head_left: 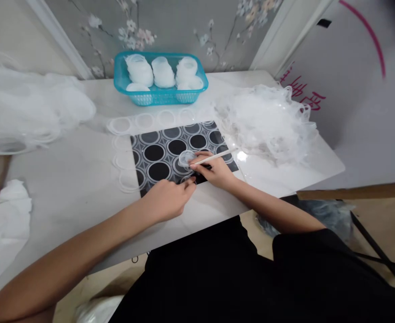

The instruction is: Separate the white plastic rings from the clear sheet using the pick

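Observation:
My right hand (214, 169) is closed around a thin white stick (217, 155) that slants up to the right. By its fingertips is a clear round plastic piece (186, 158); whether the fingers touch it I cannot tell. My left hand (170, 197) rests at the near edge of a black sheet (158, 171) patterned with grey-ringed circles. Its thumb and forefinger come together near another faint clear ring, and what they hold, if anything, is too small to make out. More clear rings (126, 180) lie in a row along the sheet's left side and beyond its far edge.
At the back of the white table (69, 188) stands a blue basket (160, 98) with several stacks of white discs. A heap of clear rings (267, 121) covers the right side. Bagged translucent rings (32, 103) lie at the left, above a crumpled white cloth or bag (5, 229).

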A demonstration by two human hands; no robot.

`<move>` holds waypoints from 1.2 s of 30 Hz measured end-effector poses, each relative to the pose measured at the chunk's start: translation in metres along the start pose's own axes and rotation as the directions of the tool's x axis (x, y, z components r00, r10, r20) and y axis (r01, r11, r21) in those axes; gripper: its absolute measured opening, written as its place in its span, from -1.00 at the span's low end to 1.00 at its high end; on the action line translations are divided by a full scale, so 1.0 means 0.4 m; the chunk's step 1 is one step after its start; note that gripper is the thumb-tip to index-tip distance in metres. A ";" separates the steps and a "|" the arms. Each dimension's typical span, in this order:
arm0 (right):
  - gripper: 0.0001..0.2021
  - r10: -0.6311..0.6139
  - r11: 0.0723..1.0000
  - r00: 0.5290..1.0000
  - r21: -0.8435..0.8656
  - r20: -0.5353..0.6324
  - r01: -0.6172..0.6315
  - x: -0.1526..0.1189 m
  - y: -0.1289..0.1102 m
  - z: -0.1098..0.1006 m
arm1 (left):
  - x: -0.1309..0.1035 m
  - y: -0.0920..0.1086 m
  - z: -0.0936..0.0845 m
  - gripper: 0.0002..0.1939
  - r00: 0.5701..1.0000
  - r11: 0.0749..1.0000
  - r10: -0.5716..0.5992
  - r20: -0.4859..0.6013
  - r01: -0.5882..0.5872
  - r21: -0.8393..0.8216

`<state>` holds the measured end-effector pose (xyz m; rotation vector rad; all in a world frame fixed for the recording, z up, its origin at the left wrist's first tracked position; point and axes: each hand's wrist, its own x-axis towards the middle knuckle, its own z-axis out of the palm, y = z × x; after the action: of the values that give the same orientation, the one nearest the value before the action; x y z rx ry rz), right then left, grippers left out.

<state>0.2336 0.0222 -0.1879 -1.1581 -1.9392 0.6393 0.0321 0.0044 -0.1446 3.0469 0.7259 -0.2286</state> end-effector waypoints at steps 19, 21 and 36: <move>-0.86 -0.025 0.991 0.998 -0.132 0.058 0.032 -0.029 0.005 0.014 | -0.032 -0.014 0.018 -0.64 0.996 0.992 -0.091 0.009 0.091 -0.092; -0.85 -0.115 0.951 0.987 -0.273 0.115 0.143 -0.029 0.002 0.013 | -0.029 -0.022 0.011 -0.66 0.994 0.981 -0.101 0.033 0.105 -0.161; -0.71 0.387 0.787 0.921 0.539 -0.051 -0.300 0.081 -0.050 -0.057 | -0.037 -0.090 -0.069 -0.80 0.939 0.793 -0.237 -0.250 0.038 -0.608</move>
<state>0.2331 0.0425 -0.1485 -1.1662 -1.2937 1.1528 0.0067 0.0308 -0.1140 2.4346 0.8391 0.4287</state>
